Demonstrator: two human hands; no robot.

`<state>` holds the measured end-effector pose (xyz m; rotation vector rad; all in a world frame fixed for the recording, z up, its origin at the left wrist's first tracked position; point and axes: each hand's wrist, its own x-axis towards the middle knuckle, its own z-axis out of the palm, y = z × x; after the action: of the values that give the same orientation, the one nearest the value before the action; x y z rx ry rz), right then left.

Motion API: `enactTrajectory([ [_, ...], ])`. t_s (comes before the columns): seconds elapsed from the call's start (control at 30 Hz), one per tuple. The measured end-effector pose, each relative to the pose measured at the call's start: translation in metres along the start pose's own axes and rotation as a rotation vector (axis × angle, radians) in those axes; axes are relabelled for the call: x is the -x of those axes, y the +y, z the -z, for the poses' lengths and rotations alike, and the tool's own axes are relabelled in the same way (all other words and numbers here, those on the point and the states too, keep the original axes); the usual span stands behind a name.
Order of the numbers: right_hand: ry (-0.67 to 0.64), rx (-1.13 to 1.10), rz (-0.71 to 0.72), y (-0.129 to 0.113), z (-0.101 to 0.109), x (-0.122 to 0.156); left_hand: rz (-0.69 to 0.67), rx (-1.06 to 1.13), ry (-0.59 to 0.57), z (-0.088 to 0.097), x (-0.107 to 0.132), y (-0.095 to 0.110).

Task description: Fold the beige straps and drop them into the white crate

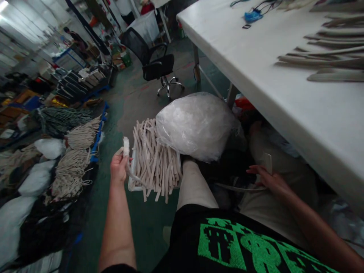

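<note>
My left hand is closed around the end of a pale fabric strip, which stands up above the fingers. Its tail seems to hang down toward the white bin just to the right. That bin is heaped with many beige fabric strips, some draped over its front rim. Over my lap, near the table's underside, my right hand pinches another light strip. A thin band runs leftward from this hand; whether it is the same strip I cannot tell.
A large clear plastic bag of whitish material sits behind the bin. The white table carries stacked beige strips and a blue item. An office chair stands beyond. Bundled cords lie on the left; a person is far back.
</note>
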<state>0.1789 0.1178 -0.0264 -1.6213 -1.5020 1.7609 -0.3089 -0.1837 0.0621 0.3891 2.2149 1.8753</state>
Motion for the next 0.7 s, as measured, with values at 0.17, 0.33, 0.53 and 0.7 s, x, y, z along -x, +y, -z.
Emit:
enactTrajectory([
  [0.17, -0.040, 0.060, 0.043, 0.004, -0.005, -0.003, 0.131, -0.608, 0.088, -0.055, -0.038, -0.040],
  [0.33, -0.086, 0.097, 0.022, 0.007, -0.009, -0.006, 0.395, -0.419, -0.319, -0.181, 0.017, -0.092],
  [0.53, -0.162, 0.151, 0.020, 0.017, -0.011, -0.006, 0.649, -0.167, -0.296, -0.326, 0.120, -0.170],
  [0.7, -0.240, 0.156, 0.050, 0.012, -0.011, -0.002, 0.681, -0.014, 0.071, -0.346, 0.129, -0.204],
])
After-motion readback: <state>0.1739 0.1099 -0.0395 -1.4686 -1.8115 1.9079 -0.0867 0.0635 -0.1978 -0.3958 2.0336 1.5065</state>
